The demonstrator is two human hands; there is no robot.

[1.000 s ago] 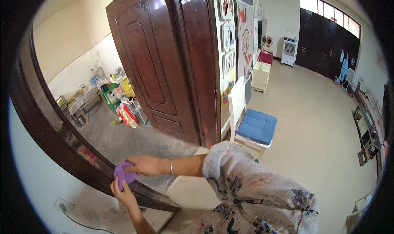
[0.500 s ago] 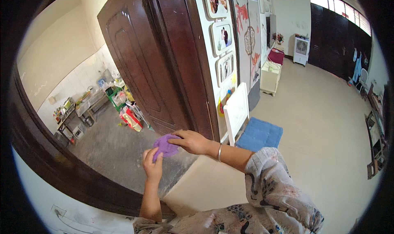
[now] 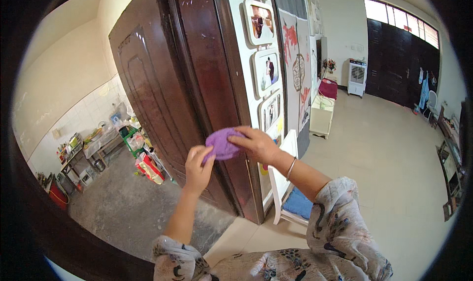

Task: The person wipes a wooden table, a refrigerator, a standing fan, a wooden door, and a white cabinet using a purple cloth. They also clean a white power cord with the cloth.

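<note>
A purple cloth [image 3: 221, 143] is held between both my hands, in front of the edge of a dark brown wooden door [image 3: 162, 99]. My left hand [image 3: 198, 170] pinches its lower left side, fingers curled. My right hand [image 3: 255, 144] grips the cloth's right side from above, a thin bracelet on that wrist. The cloth lies close to the door frame [image 3: 224, 108]; whether it touches the wood I cannot tell.
A white wall panel with framed photos [image 3: 263, 69] stands right of the frame. A white chair with a blue cushion [image 3: 291, 202] sits below my right arm. Past the door, a grey floor with cluttered tables and bags [image 3: 116, 148]. A white cabinet [image 3: 322, 116] and cooler [image 3: 357, 77] stand farther off.
Both hands have risen with the purple cloth, from low near the doorway's bottom frame up to the door's edge. The view has tilted upward with them.
</note>
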